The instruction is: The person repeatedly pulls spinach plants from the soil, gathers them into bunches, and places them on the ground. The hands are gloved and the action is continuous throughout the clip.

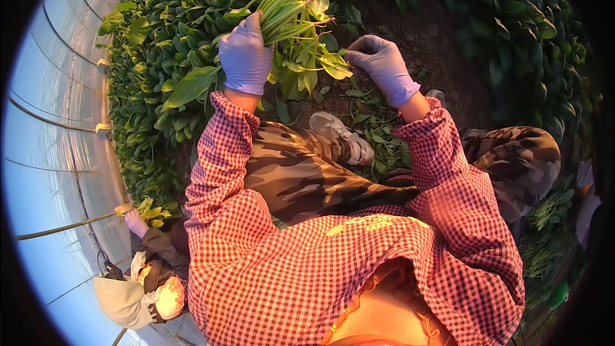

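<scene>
My left hand (pixel 246 55), in a pale purple disposable glove, grips a bunch of leafy greens that looks like spinach (pixel 287 18) by its stems. The pinkish root ends point up and to the right, while leaves hang below the hand. One broad leaf (pixel 193 86) sticks out to the left of my wrist. Right of the bunch, my gloved right hand (pixel 379 65) has its thumb and fingers pinched at the edge of a small yellowish-green leaf (pixel 337 67). Part of that pinch is hidden by the fingers.
Dense rows of growing greens (pixel 158 57) stand ahead and left, with another bed (pixel 519 24) at right. Loose leaves (pixel 379 142) litter the soil by my shoe (pixel 343 134). Beside the plastic greenhouse wall (pixel 57 154), another person's gloved hand (pixel 136 223) holds greens. Cut bunches (pixel 543 250) lie at right.
</scene>
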`<state>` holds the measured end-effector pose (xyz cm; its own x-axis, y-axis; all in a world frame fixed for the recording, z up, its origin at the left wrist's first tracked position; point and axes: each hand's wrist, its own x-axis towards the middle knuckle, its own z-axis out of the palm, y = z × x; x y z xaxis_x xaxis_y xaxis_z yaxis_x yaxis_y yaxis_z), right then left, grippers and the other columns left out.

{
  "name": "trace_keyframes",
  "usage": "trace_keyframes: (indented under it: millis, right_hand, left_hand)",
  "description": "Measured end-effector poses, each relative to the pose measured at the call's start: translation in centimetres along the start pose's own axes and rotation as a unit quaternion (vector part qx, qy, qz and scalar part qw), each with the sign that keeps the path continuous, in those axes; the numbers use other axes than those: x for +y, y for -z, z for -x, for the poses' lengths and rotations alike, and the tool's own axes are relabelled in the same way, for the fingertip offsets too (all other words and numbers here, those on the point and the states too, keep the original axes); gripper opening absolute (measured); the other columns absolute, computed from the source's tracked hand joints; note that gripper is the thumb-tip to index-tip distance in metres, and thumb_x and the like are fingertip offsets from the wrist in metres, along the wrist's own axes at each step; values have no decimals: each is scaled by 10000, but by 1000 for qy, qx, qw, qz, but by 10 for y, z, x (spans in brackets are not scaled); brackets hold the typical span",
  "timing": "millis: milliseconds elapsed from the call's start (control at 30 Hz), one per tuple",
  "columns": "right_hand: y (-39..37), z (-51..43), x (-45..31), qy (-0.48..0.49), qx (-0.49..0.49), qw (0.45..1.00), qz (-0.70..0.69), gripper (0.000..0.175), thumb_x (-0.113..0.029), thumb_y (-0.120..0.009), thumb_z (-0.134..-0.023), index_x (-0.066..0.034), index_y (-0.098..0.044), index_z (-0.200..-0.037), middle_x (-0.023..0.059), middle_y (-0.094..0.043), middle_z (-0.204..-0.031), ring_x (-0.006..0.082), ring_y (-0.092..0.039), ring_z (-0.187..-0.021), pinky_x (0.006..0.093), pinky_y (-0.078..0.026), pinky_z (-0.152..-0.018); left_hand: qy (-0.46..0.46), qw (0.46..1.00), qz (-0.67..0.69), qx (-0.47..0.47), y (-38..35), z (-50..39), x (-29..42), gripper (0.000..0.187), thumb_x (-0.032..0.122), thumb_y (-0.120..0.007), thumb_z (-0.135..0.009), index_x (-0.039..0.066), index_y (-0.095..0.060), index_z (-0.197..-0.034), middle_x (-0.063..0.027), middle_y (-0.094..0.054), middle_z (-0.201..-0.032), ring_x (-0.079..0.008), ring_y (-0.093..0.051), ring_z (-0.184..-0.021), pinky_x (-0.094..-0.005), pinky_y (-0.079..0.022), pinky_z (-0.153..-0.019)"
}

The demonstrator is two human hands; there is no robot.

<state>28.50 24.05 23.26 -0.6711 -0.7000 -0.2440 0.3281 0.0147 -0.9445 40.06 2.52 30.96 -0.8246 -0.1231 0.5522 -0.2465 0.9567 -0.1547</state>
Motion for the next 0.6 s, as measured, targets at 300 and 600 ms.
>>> trace_keyframes:
  millis: [300, 600]
  right_hand:
    - [-48, 7, -41, 42, 14, 992, -122, 160, -159, -694, -884, -10, -637, -898, -10, -595, -679, 48, -512, -527, 197, -416, -473]
    - [72, 14, -16, -112, -190, 970, -101, 173, -168, -714, -856, -25, -626, -897, 38, -597, -677, 95, -563, -536, 229, -426, -456]
  left_hand:
    - [-19, 1000, -2, 11, -5, -5, 5, 570, 149, -798, -625, 75, -567, -1141, -76, -648, -911, -265, -636, -788, -377, -481, -690]
    - [32, 999, 28, -11, -12, 6, -20, 591, 186, -807, -632, 67, -538, -1145, -85, -650, -947, -276, -642, -863, -394, -470, -713]
